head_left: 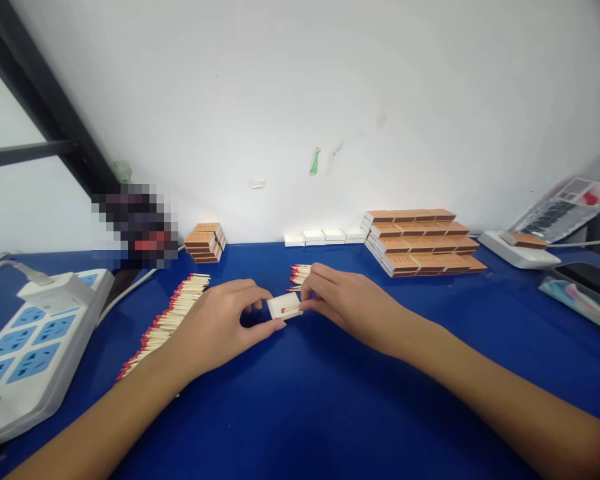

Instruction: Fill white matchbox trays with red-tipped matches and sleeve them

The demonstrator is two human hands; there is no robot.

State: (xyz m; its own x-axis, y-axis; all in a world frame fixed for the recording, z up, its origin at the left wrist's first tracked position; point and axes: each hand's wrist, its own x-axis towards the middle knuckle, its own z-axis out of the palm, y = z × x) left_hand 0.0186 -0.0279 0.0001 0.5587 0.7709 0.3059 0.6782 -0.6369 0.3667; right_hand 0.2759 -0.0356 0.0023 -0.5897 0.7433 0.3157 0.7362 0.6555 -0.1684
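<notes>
— Which step are you in?

— Filling, by the look of it. Your left hand [220,327] pinches the left end of the white matchbox tray [284,306] between thumb and fingers. Your right hand [347,300] is closed on the tray's right end with its fingertips. The tray sits at the middle of the bench [300,407], between your hands. I cannot tell whether it rests on the bench or is lifted off it. A few red-tipped matches lie inside it.

— What does the next move call for?

— More matches, I judge. A small bundle of matches [300,273] lies just behind your right hand, and a long row of matches [173,317] lies beside your left wrist. Keep the tray level so its load stays put, and keep all heads facing one way. The brown sleeves [423,241] are stacked well apart, at the wall.
</notes>
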